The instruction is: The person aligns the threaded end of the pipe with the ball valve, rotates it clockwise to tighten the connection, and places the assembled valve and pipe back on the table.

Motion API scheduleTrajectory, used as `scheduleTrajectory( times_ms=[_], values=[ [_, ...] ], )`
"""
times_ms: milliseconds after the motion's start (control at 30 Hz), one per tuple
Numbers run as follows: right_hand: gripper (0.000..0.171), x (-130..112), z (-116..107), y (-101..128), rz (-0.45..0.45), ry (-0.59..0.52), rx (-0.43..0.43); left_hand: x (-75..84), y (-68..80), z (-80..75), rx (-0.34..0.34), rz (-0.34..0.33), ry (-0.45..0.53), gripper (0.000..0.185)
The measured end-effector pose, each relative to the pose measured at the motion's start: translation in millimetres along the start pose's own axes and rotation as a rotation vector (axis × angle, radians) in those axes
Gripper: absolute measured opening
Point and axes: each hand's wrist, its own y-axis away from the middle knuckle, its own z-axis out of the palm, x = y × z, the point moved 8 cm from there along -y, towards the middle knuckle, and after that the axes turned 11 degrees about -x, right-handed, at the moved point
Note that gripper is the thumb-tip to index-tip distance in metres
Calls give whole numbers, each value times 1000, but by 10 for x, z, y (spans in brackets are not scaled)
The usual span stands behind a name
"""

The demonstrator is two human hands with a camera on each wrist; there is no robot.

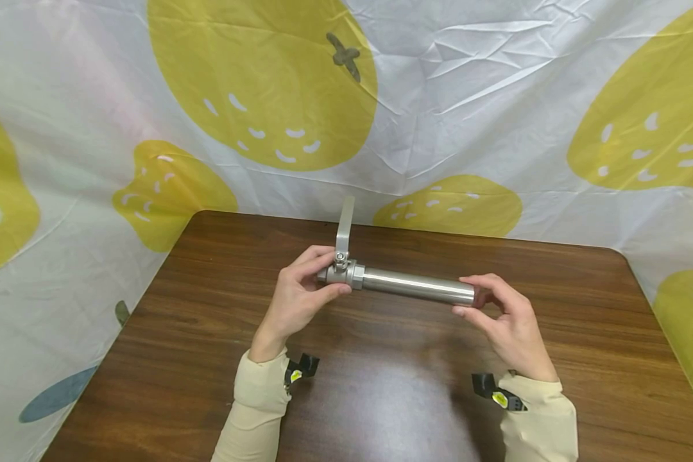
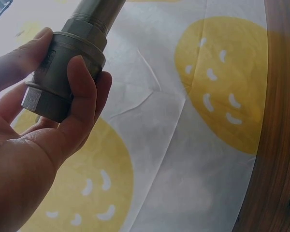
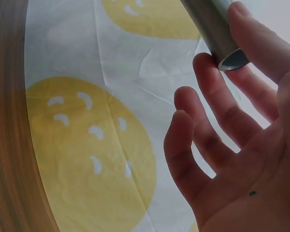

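Observation:
A steel ball valve (image 1: 341,273) with a flat lever handle (image 1: 344,224) pointing away is joined to a polished metal pipe (image 1: 417,285), held level above the brown table (image 1: 381,385). My left hand (image 1: 300,292) grips the valve body (image 2: 63,72), thumb and fingers wrapped round it. My right hand (image 1: 505,314) pinches the pipe's open far end (image 3: 217,34) between thumb and forefinger; the other fingers are spread loose below it.
A white sheet with yellow fruit prints (image 1: 265,83) hangs behind and beside the table. The table's rounded back corners sit at left (image 1: 199,215) and right (image 1: 615,251). Small black clips with yellow dots (image 1: 499,396) sit at both wrists.

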Motion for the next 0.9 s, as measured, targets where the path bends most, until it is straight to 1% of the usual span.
scheduleTrajectory(
  times_ms=[200, 400, 633, 900],
  values=[
    [49, -3, -5, 2, 8, 0, -4, 13, -5, 5, -2, 4, 5, 50],
    [42, -7, -20, -2, 32, 33, -2, 10, -4, 11, -4, 4, 0, 50],
    [31, 56, -20, 24, 95, 20, 35, 13, -2, 19, -9, 1, -7, 50],
    [22, 67, -14, 22, 145, 8, 16, 11, -2, 20, -10, 2, -14, 50]
  ],
)
